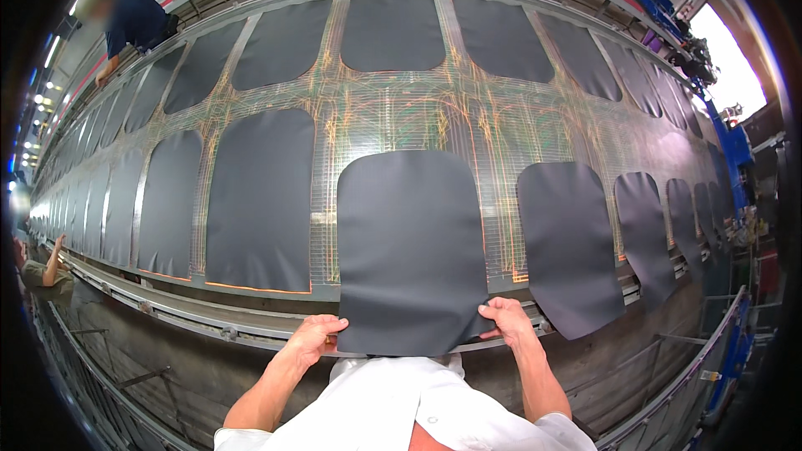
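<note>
A dark grey fabric panel (409, 234) with rounded far corners lies on the long table (393, 121), its near edge hanging over the rail toward me. My left hand (316, 336) pinches the panel's near left corner. At the near right corner, my right hand (506, 320) grips the same panel between thumb and fingers, and the cloth creases there. To the left a similar panel (261, 200) lies flat within an orange outline. On the right another panel (572, 242) droops over the table's near edge.
Several more dark panels line both sides of the table, among them a far one (393, 32). A metal rail (225, 332) runs along the near edge. One person (138, 17) leans over at the far left; another person's arm (55, 267) shows at the near left.
</note>
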The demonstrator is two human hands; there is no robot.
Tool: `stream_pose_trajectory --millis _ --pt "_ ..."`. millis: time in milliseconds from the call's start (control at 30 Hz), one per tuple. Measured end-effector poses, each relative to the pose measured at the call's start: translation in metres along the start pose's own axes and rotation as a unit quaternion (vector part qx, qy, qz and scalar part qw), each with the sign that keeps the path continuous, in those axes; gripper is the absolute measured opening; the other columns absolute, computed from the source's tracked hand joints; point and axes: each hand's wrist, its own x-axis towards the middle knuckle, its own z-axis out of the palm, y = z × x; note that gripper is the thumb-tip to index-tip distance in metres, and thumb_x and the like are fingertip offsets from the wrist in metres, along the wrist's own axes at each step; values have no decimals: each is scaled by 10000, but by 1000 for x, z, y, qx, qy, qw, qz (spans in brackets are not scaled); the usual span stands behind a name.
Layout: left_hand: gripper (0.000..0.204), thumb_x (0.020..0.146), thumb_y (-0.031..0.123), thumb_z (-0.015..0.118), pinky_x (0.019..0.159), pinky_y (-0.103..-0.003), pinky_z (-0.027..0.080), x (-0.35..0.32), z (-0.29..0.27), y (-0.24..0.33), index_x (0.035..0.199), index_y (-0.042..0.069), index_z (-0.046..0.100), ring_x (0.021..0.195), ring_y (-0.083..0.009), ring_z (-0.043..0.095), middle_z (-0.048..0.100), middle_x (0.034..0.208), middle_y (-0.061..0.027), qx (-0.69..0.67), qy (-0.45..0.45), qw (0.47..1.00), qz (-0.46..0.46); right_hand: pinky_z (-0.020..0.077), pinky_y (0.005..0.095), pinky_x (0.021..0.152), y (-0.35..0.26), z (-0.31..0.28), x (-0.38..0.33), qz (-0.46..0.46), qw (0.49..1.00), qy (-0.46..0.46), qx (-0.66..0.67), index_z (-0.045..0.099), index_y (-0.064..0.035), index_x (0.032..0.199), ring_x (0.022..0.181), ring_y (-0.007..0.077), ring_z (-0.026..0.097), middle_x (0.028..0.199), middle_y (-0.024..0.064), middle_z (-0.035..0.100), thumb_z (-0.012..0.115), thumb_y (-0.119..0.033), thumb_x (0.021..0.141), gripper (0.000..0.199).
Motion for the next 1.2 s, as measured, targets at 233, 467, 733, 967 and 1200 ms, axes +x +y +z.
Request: stream_pose_trajectory --millis 233,467,733,967,1200 --pt "256 862 90 696 579 -231 393 -43 19 68 661 127 542 625 -55 518 553 658 54 -69 -66 971 218 470 227 569 -59 -14 -47 -167 977 -27 129 602 -82 763 614 66 577 727 -17 631 706 -67 858 143" --pt "229 870 61 673 563 -237 459 -62 20 118 681 103 551 594 -69 548 574 666 31 -176 -20 958 226 468 211 608 -138 3 -68 -242 945 -78 205 589 -72 772 622 50 560 733 -13 633 675 -65 906 160" --pt "114 905 56 645 544 -246 533 -60 31 187 793 39 631 613 -94 622 645 737 -20 -210 -41 944 253 464 229 349 -214 12 -42 -246 933 -127 228 581 -71 796 450 94 563 667 45 626 618 -149 968 193" --pt "43 911 35 624 546 -247 590 -43 23 231 897 8 654 654 -143 695 693 821 -67 -236 -76 927 282 366 189 292 -265 19 -35 -222 941 -89 237 603 -93 855 415 28 493 628 -20 548 652 -127 934 98" --pt "108 925 -9 587 714 -277 655 -50 42 310 953 -112 604 984 -314 694 669 981 -224 -287 -125 881 355 351 158 358 -341 23 -24 -292 913 -132 253 581 -83 830 494 24 473 673 -10 548 694 -95 899 133"
